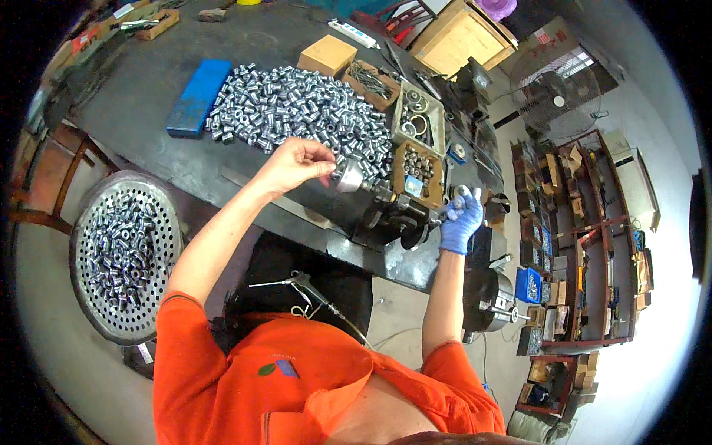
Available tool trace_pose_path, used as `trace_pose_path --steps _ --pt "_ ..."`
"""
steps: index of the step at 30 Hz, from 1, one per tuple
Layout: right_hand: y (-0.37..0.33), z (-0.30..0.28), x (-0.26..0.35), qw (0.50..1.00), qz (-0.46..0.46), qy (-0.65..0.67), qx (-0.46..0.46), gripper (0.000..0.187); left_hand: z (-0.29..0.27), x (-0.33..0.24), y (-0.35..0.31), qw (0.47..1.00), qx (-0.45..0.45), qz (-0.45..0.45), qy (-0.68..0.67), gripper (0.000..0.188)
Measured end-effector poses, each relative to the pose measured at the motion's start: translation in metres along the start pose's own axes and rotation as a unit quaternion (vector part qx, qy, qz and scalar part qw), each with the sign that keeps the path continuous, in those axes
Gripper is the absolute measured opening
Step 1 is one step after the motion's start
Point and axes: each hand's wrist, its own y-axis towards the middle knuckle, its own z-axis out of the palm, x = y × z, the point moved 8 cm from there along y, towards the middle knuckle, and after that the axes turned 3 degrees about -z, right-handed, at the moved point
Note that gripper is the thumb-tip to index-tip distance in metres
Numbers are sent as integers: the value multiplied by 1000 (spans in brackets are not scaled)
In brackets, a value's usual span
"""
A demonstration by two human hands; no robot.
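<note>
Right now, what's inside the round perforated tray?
The tray holds a heap of small shiny metal cylinders; its perforated surface shows around them. Anything under the heap is hidden.

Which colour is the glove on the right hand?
The glove is light blue; head view.

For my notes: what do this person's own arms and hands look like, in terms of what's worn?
The left hand is bare. The right hand wears a blue glove with paler fingers and a deeper blue cuff at the wrist. Both forearms are uncovered below short orange sleeves; the left one has a thin dark edge.
</note>
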Motion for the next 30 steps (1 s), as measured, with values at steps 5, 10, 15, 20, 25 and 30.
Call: trace_pose_path --steps 5,10,15,20,25,30 --pt "21 -73 -47 985 -12 -164 -47 26 11 -3 1 999 -8 4 39 13" --pt "-52 -95 -73 988 92 -71 -106 20 8 -1 0 999 -3 14 34 13" --pt "-72 -95 -67 991 122 -22 -49 16 10 -1 -2 1000 1 7 31 14" --pt "-41 -103 -82 990 90 -60 -90 20 13 -9 3 999 -6 19 50 11" --pt "1 -59 -60 984 22 -150 -98 26 11 -30 3 975 -86 118 168 8" --pt "8 -49 -48 974 78 -188 -100 23 19 -15 -11 935 -121 104 317 21"
